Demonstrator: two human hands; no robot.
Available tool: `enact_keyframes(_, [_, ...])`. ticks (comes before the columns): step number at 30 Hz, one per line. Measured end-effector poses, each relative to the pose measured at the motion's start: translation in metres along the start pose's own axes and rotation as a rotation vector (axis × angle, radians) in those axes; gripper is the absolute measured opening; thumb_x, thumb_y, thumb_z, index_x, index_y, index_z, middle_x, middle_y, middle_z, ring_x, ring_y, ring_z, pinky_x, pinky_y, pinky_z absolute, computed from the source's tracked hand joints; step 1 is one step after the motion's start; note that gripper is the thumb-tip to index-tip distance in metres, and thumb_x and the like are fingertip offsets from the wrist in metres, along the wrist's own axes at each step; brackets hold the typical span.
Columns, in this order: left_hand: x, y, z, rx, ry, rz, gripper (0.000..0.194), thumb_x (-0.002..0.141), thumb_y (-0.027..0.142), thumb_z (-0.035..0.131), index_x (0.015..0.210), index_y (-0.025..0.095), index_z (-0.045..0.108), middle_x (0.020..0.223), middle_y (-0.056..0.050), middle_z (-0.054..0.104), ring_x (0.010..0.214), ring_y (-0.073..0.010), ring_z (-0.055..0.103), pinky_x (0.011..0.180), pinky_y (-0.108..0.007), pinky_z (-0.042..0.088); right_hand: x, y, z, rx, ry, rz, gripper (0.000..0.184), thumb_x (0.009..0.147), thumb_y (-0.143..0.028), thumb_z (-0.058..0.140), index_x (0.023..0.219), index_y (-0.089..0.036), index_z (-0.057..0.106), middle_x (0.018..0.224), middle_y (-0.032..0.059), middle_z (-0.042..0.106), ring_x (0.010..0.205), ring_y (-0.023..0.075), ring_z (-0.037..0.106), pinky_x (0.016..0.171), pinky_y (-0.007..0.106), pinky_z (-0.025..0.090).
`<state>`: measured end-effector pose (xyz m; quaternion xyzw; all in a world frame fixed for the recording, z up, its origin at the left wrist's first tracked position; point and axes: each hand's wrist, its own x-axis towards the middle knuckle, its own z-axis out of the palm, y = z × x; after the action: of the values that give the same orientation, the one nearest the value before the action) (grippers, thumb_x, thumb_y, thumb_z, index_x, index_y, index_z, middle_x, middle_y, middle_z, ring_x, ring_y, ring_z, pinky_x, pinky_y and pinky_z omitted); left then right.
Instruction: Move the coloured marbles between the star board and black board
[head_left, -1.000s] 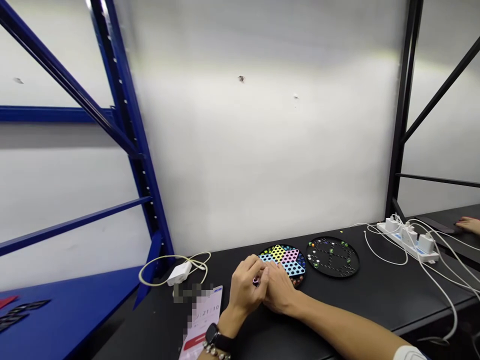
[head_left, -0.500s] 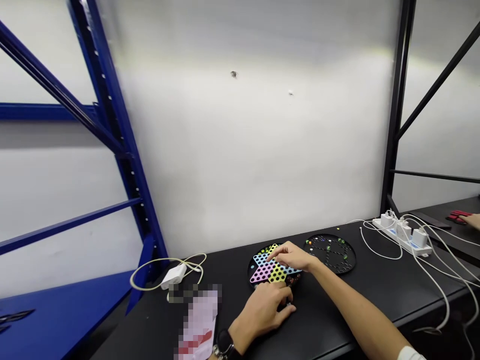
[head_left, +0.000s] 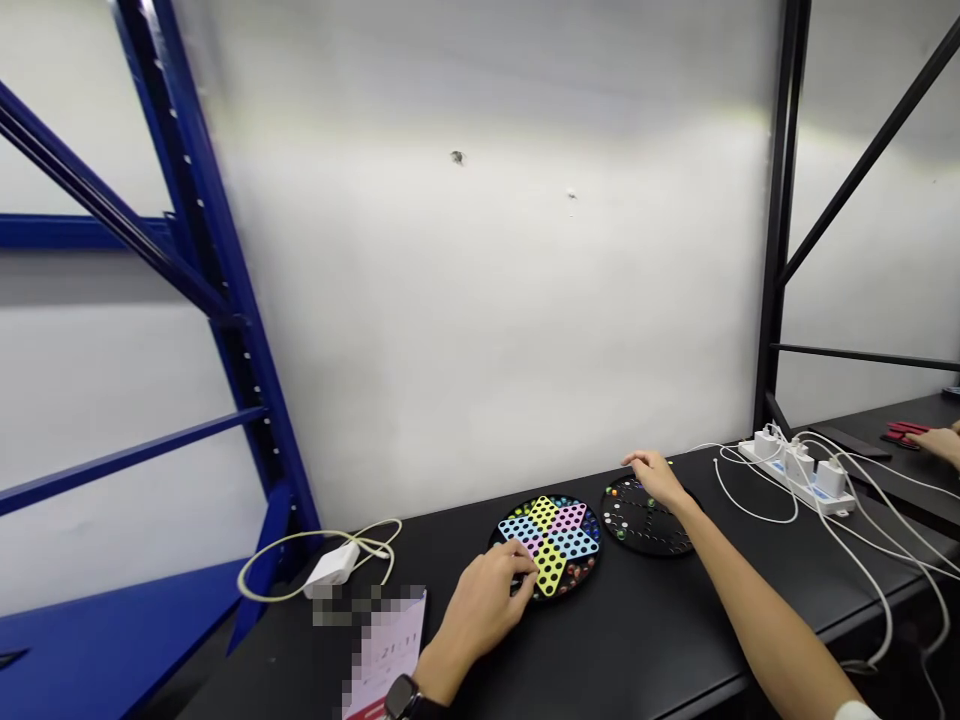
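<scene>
My left hand (head_left: 480, 600) rests with curled fingers against the near left rim of a round black Chinese checkers board (head_left: 517, 570), whose star (head_left: 551, 540) has yellow, pink and blue points. The fingers hide whatever may lie under them. My right hand (head_left: 654, 478) reaches past that board, fingers extended and holding nothing, above the far rim of a second round black board (head_left: 645, 530). Small coloured marbles sit in the holes of both boards. A black watch (head_left: 401, 697) circles my left wrist.
A white power strip (head_left: 795, 465) with plugged-in chargers and tangled white cables lies to the right. A white charger (head_left: 332, 570) and a partly blurred paper slip (head_left: 386, 640) lie to the left. A co-worker's hand (head_left: 937, 445) is near red pieces on the far-right table.
My right hand has moved from over the star board to the second board's far rim. My left hand has shifted left, and the star's coloured points sit at a different angle.
</scene>
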<state>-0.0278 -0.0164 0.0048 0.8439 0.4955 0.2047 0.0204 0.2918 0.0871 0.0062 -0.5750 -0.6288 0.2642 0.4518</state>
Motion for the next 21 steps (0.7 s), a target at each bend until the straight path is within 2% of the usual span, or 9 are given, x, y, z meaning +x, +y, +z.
enact_keyframes(3, [0.0,0.003,-0.001,0.015,-0.016,-0.023,0.024,0.089,0.027,0.048,0.083,0.026,0.071,0.092,-0.001,0.069,0.088,-0.0185,0.063,0.077,-0.028,0.041,-0.002,0.029,-0.022,-0.354,0.086,0.077,0.034,0.086,-0.023,0.038,0.102,-0.018,0.068,0.093,0.0075,0.065,0.085,0.0185,0.059,0.073,0.027,0.041])
enact_keyframes(6, [0.001,0.004,-0.002,0.016,-0.023,-0.034,0.024,0.089,0.029,0.048,0.081,0.026,0.07,0.09,-0.001,0.069,0.087,-0.0178,0.062,0.077,-0.028,0.04,-0.004,0.054,-0.037,-0.645,0.042,0.1,0.032,0.087,-0.02,0.041,0.11,-0.019,0.064,0.117,0.0096,0.06,0.099,0.0209,0.059,0.078,0.028,0.041])
enact_keyframes(10, [0.001,0.005,-0.003,-0.001,-0.011,-0.032,0.024,0.09,0.031,0.047,0.081,0.025,0.068,0.091,-0.001,0.069,0.087,-0.0173,0.061,0.076,-0.027,0.04,-0.008,0.069,-0.039,-0.874,-0.102,0.091,0.028,0.088,-0.02,0.045,0.112,-0.019,0.06,0.119,0.0115,0.055,0.096,0.0234,0.061,0.076,0.031,0.042])
enact_keyframes(18, [0.0,0.007,-0.001,-0.017,-0.006,-0.039,0.021,0.089,0.028,0.049,0.079,0.024,0.067,0.089,0.0,0.068,0.084,-0.0151,0.062,0.074,-0.025,0.04,-0.007,0.066,-0.025,-1.013,-0.171,0.128,0.026,0.091,-0.009,0.037,0.106,-0.012,0.058,0.112,0.0172,0.054,0.094,0.0266,0.064,0.075,0.034,0.043])
enact_keyframes(21, [-0.001,0.009,-0.002,-0.024,-0.006,-0.04,0.02,0.088,0.028,0.05,0.08,0.024,0.068,0.089,0.0,0.068,0.084,-0.015,0.062,0.074,-0.024,0.04,-0.008,0.07,-0.023,-1.016,-0.151,0.134,0.03,0.089,-0.006,0.038,0.113,-0.011,0.054,0.112,0.018,0.053,0.09,0.0259,0.066,0.073,0.033,0.044])
